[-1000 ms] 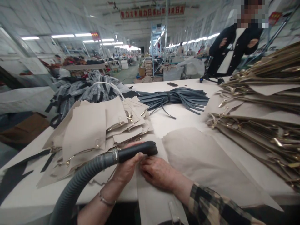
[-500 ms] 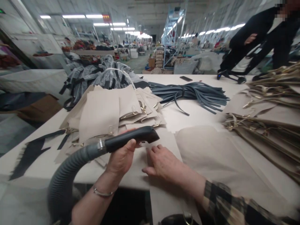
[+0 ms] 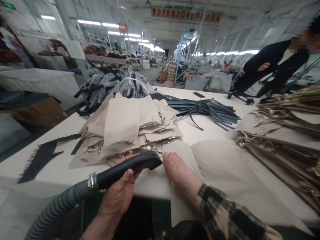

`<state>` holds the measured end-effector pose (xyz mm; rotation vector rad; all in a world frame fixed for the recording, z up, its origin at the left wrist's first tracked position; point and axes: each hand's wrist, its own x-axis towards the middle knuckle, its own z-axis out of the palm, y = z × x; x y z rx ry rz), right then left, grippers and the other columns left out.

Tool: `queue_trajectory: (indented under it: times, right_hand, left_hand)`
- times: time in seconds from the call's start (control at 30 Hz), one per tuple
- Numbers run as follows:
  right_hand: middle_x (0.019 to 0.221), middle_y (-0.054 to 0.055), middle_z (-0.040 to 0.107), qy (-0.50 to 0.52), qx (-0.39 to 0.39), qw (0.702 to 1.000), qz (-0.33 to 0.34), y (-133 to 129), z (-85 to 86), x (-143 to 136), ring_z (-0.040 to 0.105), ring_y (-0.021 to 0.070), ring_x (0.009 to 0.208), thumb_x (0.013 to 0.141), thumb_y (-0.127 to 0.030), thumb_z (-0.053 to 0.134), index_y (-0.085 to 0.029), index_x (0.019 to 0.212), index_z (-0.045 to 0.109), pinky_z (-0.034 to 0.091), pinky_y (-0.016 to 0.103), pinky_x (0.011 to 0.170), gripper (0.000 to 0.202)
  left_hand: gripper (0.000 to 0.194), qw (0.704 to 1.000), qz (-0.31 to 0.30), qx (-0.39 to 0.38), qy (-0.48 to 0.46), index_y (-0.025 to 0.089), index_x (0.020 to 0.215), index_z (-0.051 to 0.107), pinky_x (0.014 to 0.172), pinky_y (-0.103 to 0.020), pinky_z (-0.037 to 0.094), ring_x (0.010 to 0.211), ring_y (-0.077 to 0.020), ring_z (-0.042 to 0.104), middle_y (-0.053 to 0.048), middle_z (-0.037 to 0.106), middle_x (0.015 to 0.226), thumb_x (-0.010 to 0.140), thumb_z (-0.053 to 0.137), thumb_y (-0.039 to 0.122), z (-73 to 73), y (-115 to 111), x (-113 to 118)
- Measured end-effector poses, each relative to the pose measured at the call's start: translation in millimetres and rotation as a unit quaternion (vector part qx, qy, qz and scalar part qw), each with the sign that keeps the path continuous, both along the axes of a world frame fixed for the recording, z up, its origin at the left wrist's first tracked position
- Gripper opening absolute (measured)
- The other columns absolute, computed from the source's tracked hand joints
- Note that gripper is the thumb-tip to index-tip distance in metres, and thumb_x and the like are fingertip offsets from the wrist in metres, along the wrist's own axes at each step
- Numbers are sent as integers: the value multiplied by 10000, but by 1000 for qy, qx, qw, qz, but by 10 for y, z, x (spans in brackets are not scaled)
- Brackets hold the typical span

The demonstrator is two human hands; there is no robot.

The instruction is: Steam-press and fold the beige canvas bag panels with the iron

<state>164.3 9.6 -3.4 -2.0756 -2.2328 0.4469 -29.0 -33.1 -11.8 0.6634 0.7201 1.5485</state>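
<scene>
My left hand [image 3: 122, 190] is wrapped round a black nozzle [image 3: 130, 168], which joins a grey ribbed hose [image 3: 60, 206] by a metal clamp. The nozzle's slanted tip points right. Just right of that tip, my right hand [image 3: 175, 166] has its fingers bent together on a long beige piece [image 3: 183, 210] that hangs over the table's front edge. Beyond both hands lies a pile of beige pieces [image 3: 121, 121] with gold-coloured metal fittings.
A bundle of dark straps [image 3: 200, 110] and a phone [image 3: 198, 95] lie farther back on the table [image 3: 150, 186]. Stacked beige pieces [image 3: 275, 150] fill the right side. Black scraps [image 3: 41, 161] lie at left. A person in dark clothes [image 3: 267, 60] bends at the back right.
The nozzle and my left hand have moved down and left. My right hand is now farther along the beige piece, near its far end. The view has shifted.
</scene>
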Motion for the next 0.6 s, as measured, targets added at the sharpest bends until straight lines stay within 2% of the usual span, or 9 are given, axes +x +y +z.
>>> queue_trajectory:
  times: [0.13, 0.23, 0.27, 0.3, 0.37, 0.4, 0.43, 0.5, 0.6]
  right_hand:
    - [859, 119, 673, 120, 10, 991, -66, 17, -43, 385, 623, 217, 842, 852, -96, 462, -136, 834, 595, 470, 323, 798, 140]
    - [767, 67, 653, 227, 21, 967, -114, -108, -120, 659, 624, 188, 719, 900, -239, 351, -162, 842, 546, 492, 287, 660, 218]
    - [748, 49, 648, 297, 22, 946, -131, -159, -157, 720, 620, 178, 681, 887, -275, 354, -170, 856, 537, 495, 278, 637, 213]
    - [733, 34, 647, 391, 19, 908, -150, -203, -196, 763, 615, 171, 655, 854, -310, 404, -176, 862, 536, 497, 273, 627, 188]
    - [719, 15, 654, 591, -3, 785, -188, -260, -261, 804, 607, 162, 633, 731, -320, 566, -181, 846, 558, 492, 263, 625, 181]
    - [722, 13, 664, 667, -18, 718, -199, -271, -282, 808, 607, 161, 636, 668, -292, 629, -179, 841, 580, 488, 259, 631, 212]
    - [735, 14, 677, 714, -35, 669, -203, -273, -292, 803, 612, 162, 651, 627, -257, 665, -173, 849, 607, 486, 256, 642, 244]
    - [780, 19, 701, 743, -59, 640, -189, -262, -284, 787, 624, 160, 686, 615, -208, 667, -160, 898, 654, 484, 251, 672, 287]
    - [813, 22, 717, 760, -78, 626, -157, -241, -251, 802, 627, 151, 692, 626, -165, 620, -150, 959, 692, 482, 246, 697, 341]
  left_hand:
    - [341, 1000, 6, 16, -13, 268, 1014, 737, 956, -372, 531, 1098, -243, 637, -26, 730, 1106, 698, 832, 355, 32, -38, -55]
    - [357, 999, 6, 19, -29, 268, 1007, 740, 990, -403, 515, 1115, -261, 632, -30, 735, 1096, 682, 840, 376, 42, -37, 8]
    - [361, 999, 3, 18, -34, 268, 1008, 739, 1002, -407, 507, 1126, -264, 627, -34, 732, 1107, 681, 840, 381, 43, -28, 56]
    - [362, 999, -3, 17, -38, 267, 1010, 737, 1012, -406, 498, 1137, -264, 621, -38, 728, 1124, 682, 840, 380, 45, -13, 114]
    - [367, 999, -17, 16, -41, 264, 1022, 731, 1021, -396, 487, 1136, -253, 618, -43, 721, 1140, 687, 840, 367, 52, 27, 248]
    - [375, 999, -26, 17, -42, 262, 1029, 728, 1023, -391, 482, 1125, -245, 621, -44, 721, 1133, 685, 843, 355, 57, 51, 316]
    - [383, 998, -32, 17, -42, 259, 1035, 725, 1026, -389, 477, 1113, -239, 624, -45, 723, 1117, 683, 845, 347, 63, 74, 381]
    - [393, 998, -41, 18, -41, 260, 1037, 721, 1029, -392, 470, 1104, -234, 623, -40, 723, 1094, 675, 851, 345, 73, 116, 498]
    - [387, 998, -52, 19, -34, 277, 1022, 720, 1025, -401, 467, 1124, -239, 613, -30, 717, 1097, 669, 854, 362, 60, 175, 683]
